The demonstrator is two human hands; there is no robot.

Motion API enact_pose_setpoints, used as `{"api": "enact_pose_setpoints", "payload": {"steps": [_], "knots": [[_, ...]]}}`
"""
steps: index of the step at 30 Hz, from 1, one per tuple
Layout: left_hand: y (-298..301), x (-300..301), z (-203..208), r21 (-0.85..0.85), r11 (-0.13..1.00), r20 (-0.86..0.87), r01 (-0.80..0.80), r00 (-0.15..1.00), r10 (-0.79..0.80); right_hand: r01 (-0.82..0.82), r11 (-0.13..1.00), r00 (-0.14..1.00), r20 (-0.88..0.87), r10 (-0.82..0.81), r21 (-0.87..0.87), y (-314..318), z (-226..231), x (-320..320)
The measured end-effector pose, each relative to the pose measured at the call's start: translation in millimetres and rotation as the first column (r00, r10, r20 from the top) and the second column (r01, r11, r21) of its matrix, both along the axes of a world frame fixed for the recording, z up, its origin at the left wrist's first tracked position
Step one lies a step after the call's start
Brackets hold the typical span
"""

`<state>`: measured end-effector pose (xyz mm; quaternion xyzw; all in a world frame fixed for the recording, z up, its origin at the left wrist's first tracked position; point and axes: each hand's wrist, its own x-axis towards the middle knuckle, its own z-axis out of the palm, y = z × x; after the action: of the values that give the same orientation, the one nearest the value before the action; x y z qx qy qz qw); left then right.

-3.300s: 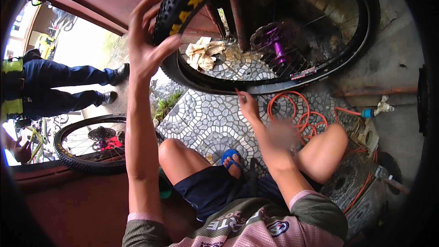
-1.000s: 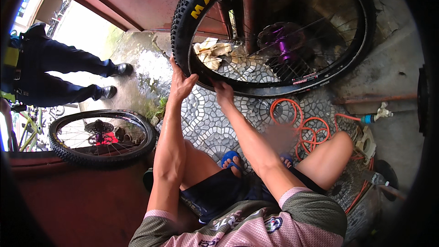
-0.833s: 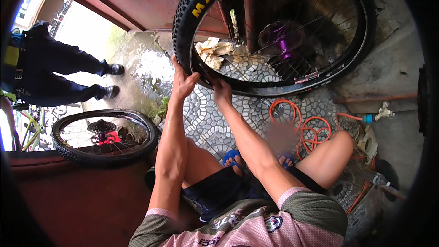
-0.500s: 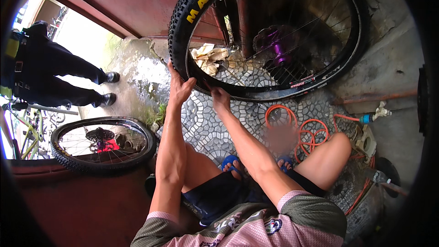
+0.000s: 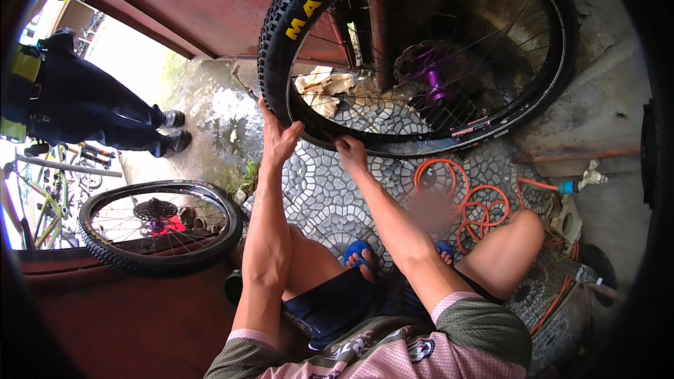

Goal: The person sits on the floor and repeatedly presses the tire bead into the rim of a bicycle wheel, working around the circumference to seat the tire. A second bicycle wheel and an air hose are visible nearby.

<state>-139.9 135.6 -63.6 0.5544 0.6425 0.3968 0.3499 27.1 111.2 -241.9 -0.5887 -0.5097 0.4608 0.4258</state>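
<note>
A large bicycle wheel (image 5: 421,147) with a knobby black tire (image 5: 274,56) and yellow lettering stands tilted in front of me. Its hub (image 5: 437,88) is purple, with a disc rotor beside it. My left hand (image 5: 281,142) grips the tire at its lower left, thumb on the near side and fingers round the outer tread. Just right of it, my right hand (image 5: 352,154) is closed on the tire's lower edge by the rim; its fingertips are partly hidden. Along the lower left part of the rim, the tire's seating is too dark to make out.
A second bicycle wheel (image 5: 228,235) with a cassette lies at left. Beyond it stand a green bicycle frame (image 5: 45,203) and a person in dark trousers (image 5: 105,109). An orange hose (image 5: 484,221) coils on the pebble floor, joined to a tap (image 5: 592,174). Crumpled paper (image 5: 323,88) lies behind the wheel.
My right hand has slid slightly right along the tire's lower edge. The wheel has shifted a little to the right; my left hand keeps its hold. The person at left has shifted a foot.
</note>
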Motion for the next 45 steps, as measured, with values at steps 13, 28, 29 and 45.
{"api": "enact_pose_setpoints", "payload": {"steps": [13,28,29,45], "knots": [[-7.1,3.3,0.4,0.083,0.997,-0.001,0.002,1.0,-0.002,0.234,0.972,0.951,-0.214,-0.222,0.029,5.6,34.4,-54.4],[2.4,-20.6,-20.1,0.197,0.98,-0.037,0.003,0.999,0.004,0.032,0.99,0.953,-0.294,-0.072,-0.137,-12.0,33.5,-32.4],[0.4,-24.8,-23.4,0.242,0.97,-0.019,0.006,1.0,-0.002,-0.015,0.989,0.97,-0.242,-0.021,-0.147,-23.3,29.5,-27.5],[7.0,17.2,1.2,0.141,0.99,0.001,-0.009,1.0,0.009,0.098,0.941,0.885,-0.405,-0.231,-0.324,-0.4,-10.4,-8.4]]}}
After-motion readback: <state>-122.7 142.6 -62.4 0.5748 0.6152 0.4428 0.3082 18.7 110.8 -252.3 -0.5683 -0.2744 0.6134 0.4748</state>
